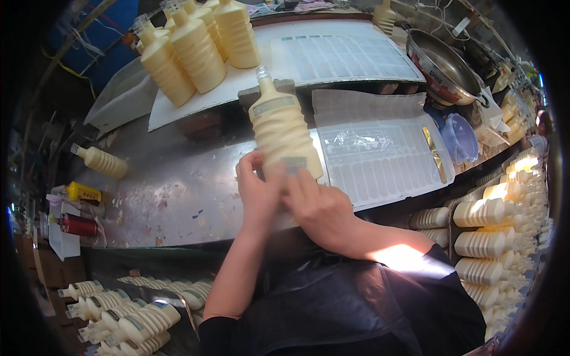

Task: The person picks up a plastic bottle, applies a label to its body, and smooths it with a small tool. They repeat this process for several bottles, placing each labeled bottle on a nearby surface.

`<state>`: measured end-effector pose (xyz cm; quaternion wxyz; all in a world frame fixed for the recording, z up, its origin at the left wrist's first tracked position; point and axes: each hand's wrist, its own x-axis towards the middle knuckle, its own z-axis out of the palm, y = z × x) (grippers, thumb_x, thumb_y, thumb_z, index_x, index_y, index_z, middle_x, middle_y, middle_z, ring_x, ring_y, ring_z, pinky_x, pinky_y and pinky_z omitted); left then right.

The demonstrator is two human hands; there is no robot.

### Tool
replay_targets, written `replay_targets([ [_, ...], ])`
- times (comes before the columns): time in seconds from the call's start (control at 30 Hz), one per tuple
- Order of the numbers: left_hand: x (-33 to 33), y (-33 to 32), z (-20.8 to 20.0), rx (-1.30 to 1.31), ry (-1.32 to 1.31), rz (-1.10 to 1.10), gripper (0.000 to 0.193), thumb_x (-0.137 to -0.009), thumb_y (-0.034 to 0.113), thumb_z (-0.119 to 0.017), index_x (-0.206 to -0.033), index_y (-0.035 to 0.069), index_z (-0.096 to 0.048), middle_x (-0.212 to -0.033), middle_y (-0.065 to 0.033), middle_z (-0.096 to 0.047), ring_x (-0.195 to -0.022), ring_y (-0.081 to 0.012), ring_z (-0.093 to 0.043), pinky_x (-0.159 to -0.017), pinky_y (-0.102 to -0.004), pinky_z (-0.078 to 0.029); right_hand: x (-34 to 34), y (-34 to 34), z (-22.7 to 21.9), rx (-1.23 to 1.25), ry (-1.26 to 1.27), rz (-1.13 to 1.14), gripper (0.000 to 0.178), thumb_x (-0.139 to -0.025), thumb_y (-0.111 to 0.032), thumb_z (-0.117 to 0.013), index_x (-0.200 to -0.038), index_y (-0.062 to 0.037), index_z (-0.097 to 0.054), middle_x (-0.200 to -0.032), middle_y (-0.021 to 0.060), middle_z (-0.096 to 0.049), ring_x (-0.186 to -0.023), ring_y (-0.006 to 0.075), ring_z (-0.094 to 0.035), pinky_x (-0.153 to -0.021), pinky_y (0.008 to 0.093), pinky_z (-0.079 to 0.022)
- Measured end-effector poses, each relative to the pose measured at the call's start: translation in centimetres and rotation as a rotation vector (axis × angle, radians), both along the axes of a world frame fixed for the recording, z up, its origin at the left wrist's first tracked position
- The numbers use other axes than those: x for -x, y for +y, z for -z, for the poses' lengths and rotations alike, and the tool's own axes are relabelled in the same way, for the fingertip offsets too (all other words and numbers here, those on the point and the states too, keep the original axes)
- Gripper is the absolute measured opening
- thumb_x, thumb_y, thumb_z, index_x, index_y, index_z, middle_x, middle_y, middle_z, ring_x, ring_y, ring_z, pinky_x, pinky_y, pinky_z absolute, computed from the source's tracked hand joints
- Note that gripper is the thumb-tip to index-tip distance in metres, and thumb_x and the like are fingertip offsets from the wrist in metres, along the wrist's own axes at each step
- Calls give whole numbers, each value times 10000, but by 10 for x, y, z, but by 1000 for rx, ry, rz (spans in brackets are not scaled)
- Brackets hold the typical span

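A cream plastic bottle (pixel 282 127) with a ribbed body and clear threaded neck lies in front of me, its neck pointing away. One greyish label strip (pixel 273 105) sits across its shoulder and another strip (pixel 294 161) near its base. My left hand (pixel 259 191) grips the lower left of the bottle, fingers bent along its side. Over the lower strip, the bent fingertips of my right hand (pixel 323 212) press on the bottle; both hands' fingertips are partly blurred. The neck end rests by a dark block (pixel 244 96).
Label sheets (pixel 380 159) lie to the right on the metal table (pixel 178 204). Several bottles (pixel 196 50) stand on a white board (pixel 163 115) behind. A metal pan (pixel 445 68) and purple basket (pixel 461 139) are far right. More bottles fill crates below, left (pixel 145 323) and right (pixel 481 243).
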<state>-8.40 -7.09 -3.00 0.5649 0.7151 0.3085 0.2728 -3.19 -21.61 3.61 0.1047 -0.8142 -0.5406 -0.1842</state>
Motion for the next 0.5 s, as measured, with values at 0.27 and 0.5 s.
replay_targets([
  [0.27, 6, -14, -1, 219, -235, 28, 437, -998, 178, -632, -1377, 17, -487, -1318, -125, -482, -1251, -237, -478, -1081, -405, -414, -49, -22, 9, -305, 554, 84, 398, -909, -294, -741, -1188, -40, -617, -842, 109, -638, -695, 295, -657, -623, 371, -514],
  [0.5, 5, -27, -3, 172, -184, -5, 541, -971, 129, -662, -1448, 56, -417, -1340, -97, -497, -1240, -200, -486, -1104, -366, -387, -78, -3, 25, -213, 1218, 276, 679, -805, -388, -816, -1301, -9, -548, -774, 6, -552, -709, 122, -561, -654, 297, -476],
])
